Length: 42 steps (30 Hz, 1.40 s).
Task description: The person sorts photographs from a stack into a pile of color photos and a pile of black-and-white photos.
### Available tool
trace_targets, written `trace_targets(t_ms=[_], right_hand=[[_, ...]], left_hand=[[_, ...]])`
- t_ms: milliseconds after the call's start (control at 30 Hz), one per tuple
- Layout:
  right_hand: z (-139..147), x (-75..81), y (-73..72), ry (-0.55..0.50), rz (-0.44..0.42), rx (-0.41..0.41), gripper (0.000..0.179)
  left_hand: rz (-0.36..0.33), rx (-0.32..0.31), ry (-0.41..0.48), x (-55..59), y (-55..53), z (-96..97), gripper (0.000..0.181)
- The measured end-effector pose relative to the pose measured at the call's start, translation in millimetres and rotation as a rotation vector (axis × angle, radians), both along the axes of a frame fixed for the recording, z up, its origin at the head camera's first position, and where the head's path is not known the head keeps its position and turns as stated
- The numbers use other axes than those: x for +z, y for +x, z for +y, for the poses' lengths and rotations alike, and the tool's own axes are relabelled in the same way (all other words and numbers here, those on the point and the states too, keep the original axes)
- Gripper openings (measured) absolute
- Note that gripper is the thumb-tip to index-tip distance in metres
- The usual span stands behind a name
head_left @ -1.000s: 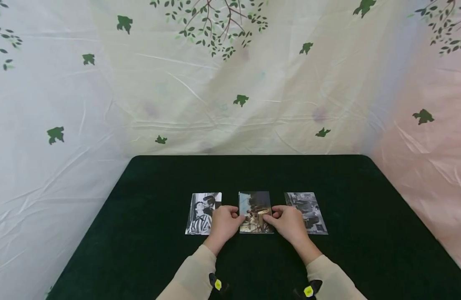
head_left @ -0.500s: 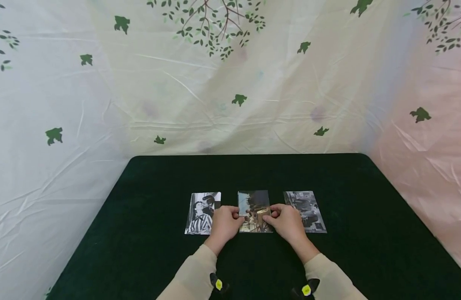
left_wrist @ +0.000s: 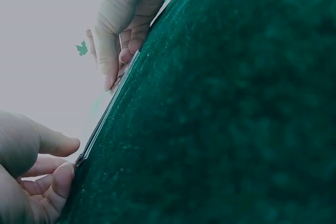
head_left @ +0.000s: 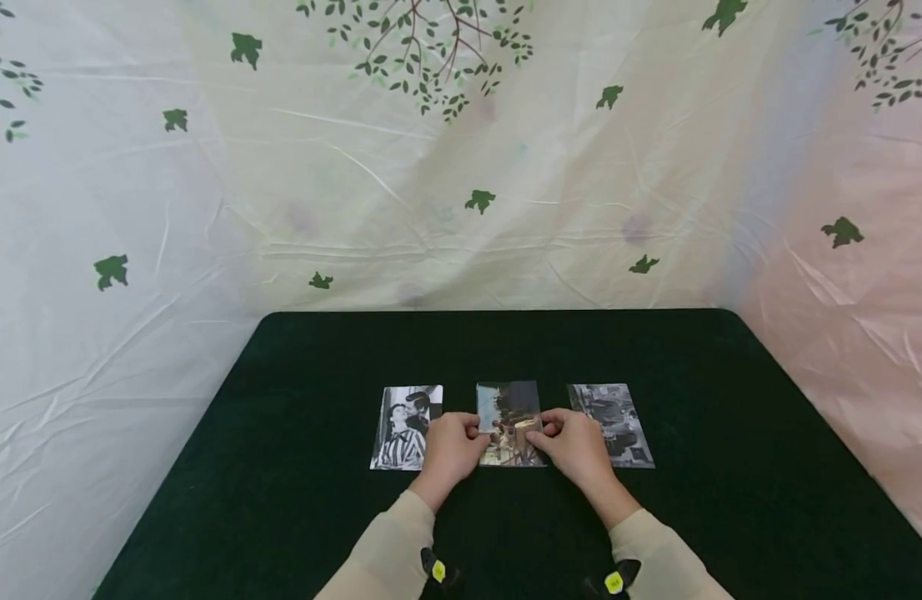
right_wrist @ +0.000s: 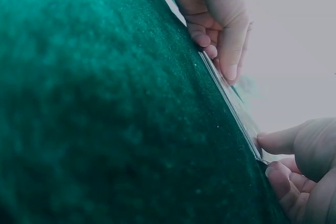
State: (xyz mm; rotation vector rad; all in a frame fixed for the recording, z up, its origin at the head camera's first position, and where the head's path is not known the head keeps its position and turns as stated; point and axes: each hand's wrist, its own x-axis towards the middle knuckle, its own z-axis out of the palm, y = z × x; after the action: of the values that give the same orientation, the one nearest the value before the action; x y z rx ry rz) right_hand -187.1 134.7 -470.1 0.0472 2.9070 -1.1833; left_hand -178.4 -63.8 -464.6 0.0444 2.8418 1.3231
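Observation:
In the head view, a stack of photo cards (head_left: 509, 408) lies at the middle of the dark green table, a colour scene on top. My left hand (head_left: 452, 446) pinches its left edge, thumb over the picture. The right edge is held by my right hand (head_left: 577, 442) in the same way. Several thin layers show along the edge of the stack (left_wrist: 107, 111) in the left wrist view. The right wrist view has the right thumb (right_wrist: 278, 141) on the top card and curled fingers at the corner below.
A black-and-white photo card (head_left: 401, 437) lies left of the stack, partly behind the left hand. Another greyish photo card (head_left: 618, 417) lies to the right, partly covered by the right hand. A printed cloth (head_left: 461, 250) hangs beyond the table (head_left: 318, 358).

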Motion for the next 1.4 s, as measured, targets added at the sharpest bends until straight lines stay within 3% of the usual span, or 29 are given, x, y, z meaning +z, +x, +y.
trace_targets(t_ms=[533, 667, 833, 1000, 1133, 1233, 1400], right_hand=[[0, -1.5, -0.9, -0.012, 0.000, -0.002, 0.035], [4, 2.3, -3.4, -0.003, -0.002, 0.001, 0.037], [34, 16.9, -9.0, 0.031, -0.017, -0.039, 0.037], [84, 27.5, -9.4, 0.086, -0.050, -0.071, 0.042], [117, 29.3, -4.3, 0.134, -0.074, -0.071, 0.046], [131, 28.6, -0.9, 0.165, -0.111, -0.059, 0.050], [137, 26.9, 1.6, 0.170, -0.168, -0.042, 0.053]], left_hand=[[0.018, 0.010, 0.009, 1.8, 1.9, -3.7, 0.028], [0.067, 0.014, 0.004, 5.2, 0.9, -0.1, 0.027], [0.118, -0.062, 0.024, 19.4, -1.9, 33.4, 0.027], [0.012, -0.160, 0.051, 29.8, -4.7, 80.7, 0.034], [-0.028, -0.148, -0.019, 28.8, -9.4, 106.6, 0.033], [-0.072, -0.140, -0.055, 26.0, -11.6, 117.4, 0.021], [-0.106, -0.156, -0.134, 19.7, -13.2, 127.0, 0.038]])
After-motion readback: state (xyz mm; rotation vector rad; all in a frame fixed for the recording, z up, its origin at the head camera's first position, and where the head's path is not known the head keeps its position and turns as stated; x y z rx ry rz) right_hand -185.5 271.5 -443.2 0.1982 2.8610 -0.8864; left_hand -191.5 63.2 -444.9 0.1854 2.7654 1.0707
